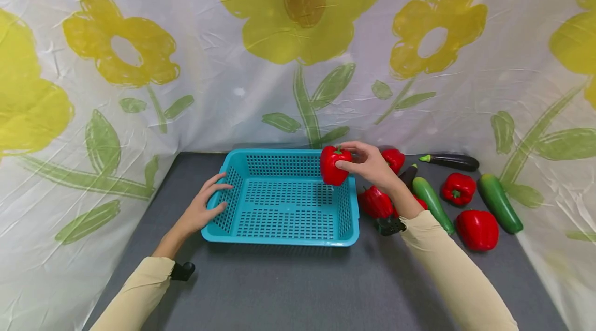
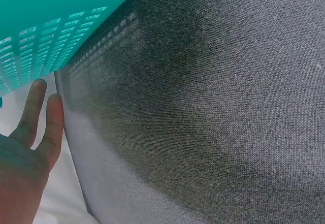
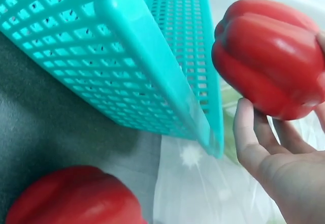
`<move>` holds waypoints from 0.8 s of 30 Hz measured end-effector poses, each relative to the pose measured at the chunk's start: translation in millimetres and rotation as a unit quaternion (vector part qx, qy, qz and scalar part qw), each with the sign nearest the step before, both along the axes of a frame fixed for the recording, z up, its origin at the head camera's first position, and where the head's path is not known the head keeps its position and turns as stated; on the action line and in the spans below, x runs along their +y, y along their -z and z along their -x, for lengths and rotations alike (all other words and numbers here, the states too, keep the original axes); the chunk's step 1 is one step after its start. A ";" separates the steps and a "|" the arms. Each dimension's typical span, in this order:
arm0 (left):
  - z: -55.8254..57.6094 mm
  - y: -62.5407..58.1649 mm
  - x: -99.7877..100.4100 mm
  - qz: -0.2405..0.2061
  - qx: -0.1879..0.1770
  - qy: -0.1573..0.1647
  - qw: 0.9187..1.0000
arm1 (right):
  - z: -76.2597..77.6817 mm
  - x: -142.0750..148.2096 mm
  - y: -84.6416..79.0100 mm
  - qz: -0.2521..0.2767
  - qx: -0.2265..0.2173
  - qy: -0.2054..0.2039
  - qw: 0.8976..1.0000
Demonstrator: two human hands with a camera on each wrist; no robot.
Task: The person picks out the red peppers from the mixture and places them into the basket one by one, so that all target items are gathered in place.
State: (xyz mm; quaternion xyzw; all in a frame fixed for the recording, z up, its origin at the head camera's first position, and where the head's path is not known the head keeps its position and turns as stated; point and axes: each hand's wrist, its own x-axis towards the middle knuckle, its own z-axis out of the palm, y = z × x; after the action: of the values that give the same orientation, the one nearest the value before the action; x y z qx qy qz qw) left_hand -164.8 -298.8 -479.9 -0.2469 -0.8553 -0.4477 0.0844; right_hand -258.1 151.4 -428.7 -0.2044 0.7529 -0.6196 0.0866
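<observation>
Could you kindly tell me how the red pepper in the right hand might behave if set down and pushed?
The red pepper would probably roll unevenly, as its sides are rounded but lobed. It may be slippery, given its glossy surface, and seems fairly firm, with no dent showing.

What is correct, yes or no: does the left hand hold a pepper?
No, the left hand is at the side of the turquoise basket, while the right hand holds a red pepper.
</observation>
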 end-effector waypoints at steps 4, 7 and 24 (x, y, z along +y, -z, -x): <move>0.3 -1.8 0.6 0.002 -0.002 -0.001 1.000 | 2.1 -7.5 0.3 0.013 -0.009 -0.004 1.000; 0.6 -1.3 0.2 0.003 -0.003 -0.002 1.000 | 4.8 -14.2 0.6 0.021 -0.017 -0.007 1.000; 16.7 36.5 -19.4 0.000 0.000 0.004 1.000 | 15.0 -48.0 10.5 0.062 -0.050 -0.006 0.997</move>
State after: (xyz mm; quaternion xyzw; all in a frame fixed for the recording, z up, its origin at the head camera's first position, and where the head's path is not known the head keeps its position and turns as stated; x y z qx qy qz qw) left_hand -181.5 -318.2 -516.4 -0.2498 -0.8542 -0.4484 0.0826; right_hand -273.1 103.4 -439.2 -0.1821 0.7065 -0.6741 0.1151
